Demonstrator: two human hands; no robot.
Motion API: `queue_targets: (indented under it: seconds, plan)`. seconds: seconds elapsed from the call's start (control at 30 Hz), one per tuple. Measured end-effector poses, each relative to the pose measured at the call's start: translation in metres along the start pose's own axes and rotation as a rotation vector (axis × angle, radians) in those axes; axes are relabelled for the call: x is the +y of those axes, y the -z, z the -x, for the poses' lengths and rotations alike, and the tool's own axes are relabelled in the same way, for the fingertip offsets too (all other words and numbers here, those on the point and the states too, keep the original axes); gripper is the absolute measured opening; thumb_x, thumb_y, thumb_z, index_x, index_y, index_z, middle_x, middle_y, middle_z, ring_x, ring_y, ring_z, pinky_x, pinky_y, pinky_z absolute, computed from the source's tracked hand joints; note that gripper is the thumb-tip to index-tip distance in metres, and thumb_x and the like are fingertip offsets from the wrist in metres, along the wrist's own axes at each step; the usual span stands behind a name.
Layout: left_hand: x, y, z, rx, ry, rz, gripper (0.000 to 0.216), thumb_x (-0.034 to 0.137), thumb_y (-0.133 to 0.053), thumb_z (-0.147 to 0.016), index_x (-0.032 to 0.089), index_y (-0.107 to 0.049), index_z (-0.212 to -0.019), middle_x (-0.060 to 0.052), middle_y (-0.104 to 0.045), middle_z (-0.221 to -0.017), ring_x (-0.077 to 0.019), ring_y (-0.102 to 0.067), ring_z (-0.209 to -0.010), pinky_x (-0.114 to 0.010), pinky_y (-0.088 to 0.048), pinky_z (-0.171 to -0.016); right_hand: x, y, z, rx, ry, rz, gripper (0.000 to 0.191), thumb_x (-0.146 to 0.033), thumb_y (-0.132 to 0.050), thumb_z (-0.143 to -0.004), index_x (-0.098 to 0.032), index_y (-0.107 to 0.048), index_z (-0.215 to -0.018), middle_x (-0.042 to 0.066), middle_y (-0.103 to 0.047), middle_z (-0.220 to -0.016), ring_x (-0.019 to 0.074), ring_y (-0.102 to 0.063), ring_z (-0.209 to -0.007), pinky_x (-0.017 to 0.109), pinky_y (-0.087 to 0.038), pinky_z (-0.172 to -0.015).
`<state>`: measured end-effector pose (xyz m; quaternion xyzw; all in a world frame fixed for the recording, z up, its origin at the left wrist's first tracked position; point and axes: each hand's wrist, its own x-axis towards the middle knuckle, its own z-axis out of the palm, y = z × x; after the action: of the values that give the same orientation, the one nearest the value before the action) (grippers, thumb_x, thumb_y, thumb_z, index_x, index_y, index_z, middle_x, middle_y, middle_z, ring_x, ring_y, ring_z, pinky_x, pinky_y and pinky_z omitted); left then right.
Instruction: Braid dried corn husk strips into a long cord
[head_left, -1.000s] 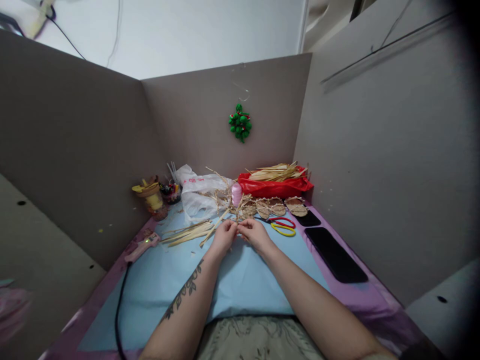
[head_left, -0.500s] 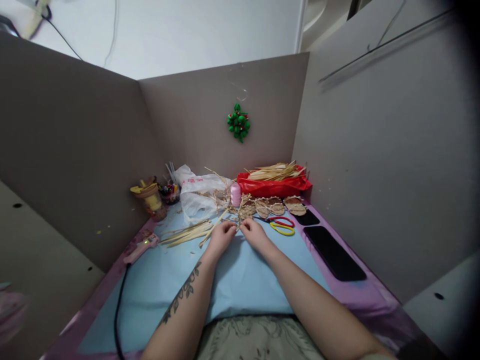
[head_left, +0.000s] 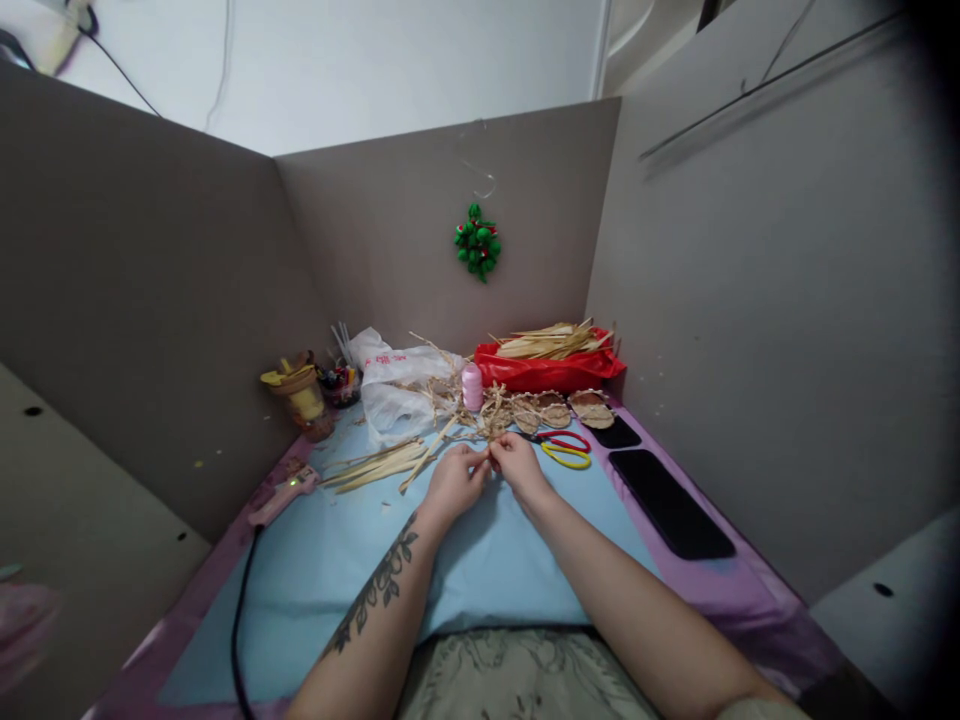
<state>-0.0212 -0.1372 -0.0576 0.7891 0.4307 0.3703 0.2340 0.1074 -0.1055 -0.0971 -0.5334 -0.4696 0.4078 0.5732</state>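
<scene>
Both hands (head_left: pixel 459 477) (head_left: pixel 519 468), fingers (head_left: pixel 478 457) pinched narrow, hold unclear; straw strips (head_left: pixel 381 468) lengthwise rightward, slightly away.

The left hand (head_left: pixel 457 482) has shifted right, closing the gap to the right hand (head_left: pixel 517 466). Their fingertips (head_left: pixel 481 458) now meet. The left forearm (head_left: pixel 411 600) has turned slightly.

A green ornament (head_left: pixel 478 243) hangs against a gray partition (head_left: pixel 375 240). Below the ornament and to its right, a black phone (head_left: pixel 671 505) lies on purple cloth (head_left: pixel 739 610); below and to its left rests a pink corded tool (head_left: pixel 282 499), green light (head_left: pixel 293 483) glowing.
</scene>
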Motion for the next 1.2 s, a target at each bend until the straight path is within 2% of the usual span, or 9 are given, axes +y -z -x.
queue_targets:
  seconds: [0.2,0.33,0.47,0.57,0.7,0.83,0.97,1.07,1.2]
  plan:
    - [-0.014,-0.002,-0.008,0.213,0.126,0.110,0.027,0.019,-0.052,-0.076,0.016,-0.067,-0.098,-0.008,-0.065,-0.093,-0.0176,-0.057,-0.082,-0.027,-0.043,-0.072,-0.014,0.000,0.007,-0.139,-0.026,-0.063,0.009,-0.028,-0.049,-0.062,-0.019,-0.045,-0.063,-0.004,-0.050,-0.052,0.0096,-0.045,-0.047,0.021,-0.033,-0.045]
    - [-0.015,-0.002,-0.011,0.056,0.177,0.196,0.021,0.026,-0.050,-0.077,0.014,-0.067,-0.082,-0.005,-0.065,-0.076,-0.0153,-0.056,-0.070,-0.025,-0.042,-0.065,-0.020,0.002,0.012,-0.235,0.020,-0.014,0.012,-0.029,-0.051,-0.064,-0.020,-0.045,-0.061,-0.006,-0.045,-0.049,0.0086,-0.040,-0.046,0.020,-0.029,-0.044]
    - [-0.010,0.000,-0.011,0.048,0.226,0.164,0.017,0.027,-0.053,-0.074,0.014,-0.059,-0.065,0.001,-0.055,-0.057,-0.0121,-0.048,-0.057,-0.022,-0.036,-0.056,-0.021,0.004,0.012,-0.254,0.063,0.047,0.010,-0.027,-0.052,-0.064,-0.019,-0.047,-0.060,-0.006,-0.046,-0.050,0.0088,-0.040,-0.047,0.020,-0.029,-0.045]
    - [-0.007,0.000,-0.010,0.039,0.228,0.209,0.018,0.028,-0.052,-0.074,0.016,-0.052,-0.060,0.004,-0.047,-0.054,-0.0102,-0.042,-0.054,-0.021,-0.032,-0.054,-0.025,0.007,0.012,-0.286,0.069,0.052,0.010,-0.025,-0.053,-0.063,-0.019,-0.048,-0.058,-0.005,-0.048,-0.050,0.0088,-0.041,-0.047,0.020,-0.030,-0.045]
    - [-0.006,0.001,-0.009,-0.028,0.257,0.350,0.019,0.032,-0.047,-0.077,0.017,-0.048,-0.066,0.006,-0.041,-0.054,-0.0089,-0.036,-0.051,-0.020,-0.029,-0.051,-0.033,0.014,0.014,-0.410,-0.039,-0.087,0.018,-0.033,-0.057,-0.067,-0.019,-0.048,-0.061,-0.007,-0.044,-0.046,0.0071,-0.037,-0.041,0.019,-0.028,-0.041]
    - [-0.007,0.003,-0.009,0.008,0.228,0.358,0.018,0.031,-0.048,-0.077,0.017,-0.047,-0.066,0.005,-0.043,-0.058,-0.0095,-0.039,-0.056,-0.020,-0.031,-0.055,-0.036,0.026,0.011,-0.492,-0.151,-0.145,0.024,-0.039,-0.064,-0.065,-0.017,-0.053,-0.068,-0.004,-0.052,-0.052,0.0069,-0.042,-0.042,0.019,-0.031,-0.042]
    - [-0.006,0.002,-0.010,0.080,0.209,0.270,0.016,0.027,-0.049,-0.073,0.017,-0.048,-0.061,0.004,-0.045,-0.056,-0.0097,-0.040,-0.057,-0.021,-0.031,-0.056,-0.035,0.032,0.010,-0.520,-0.167,-0.130,0.022,-0.033,-0.069,-0.060,-0.015,-0.056,-0.062,-0.003,-0.052,-0.050,0.0060,-0.040,-0.041,0.020,-0.029,-0.042]
    - [-0.006,-0.001,-0.011,0.137,0.305,0.335,0.015,0.027,-0.051,-0.070,0.016,-0.050,-0.060,0.003,-0.048,-0.053,-0.0093,-0.042,-0.053,-0.021,-0.030,-0.052,-0.034,0.025,0.016,-0.452,-0.055,-0.023,0.016,-0.030,-0.065,-0.064,-0.015,-0.059,-0.060,-0.002,-0.054,-0.050,0.0085,-0.043,-0.043,0.022,-0.032,-0.045]
    - [-0.009,0.000,-0.011,0.104,0.534,0.561,0.022,0.035,-0.058,-0.065,0.014,-0.054,-0.062,0.002,-0.050,-0.049,-0.0080,-0.041,-0.045,-0.020,-0.026,-0.045,-0.031,0.009,0.030,-0.279,0.335,0.341,0.013,-0.021,-0.056,-0.072,-0.019,-0.065,-0.064,0.002,-0.063,-0.063,0.0151,-0.054,-0.061,0.027,-0.039,-0.061]
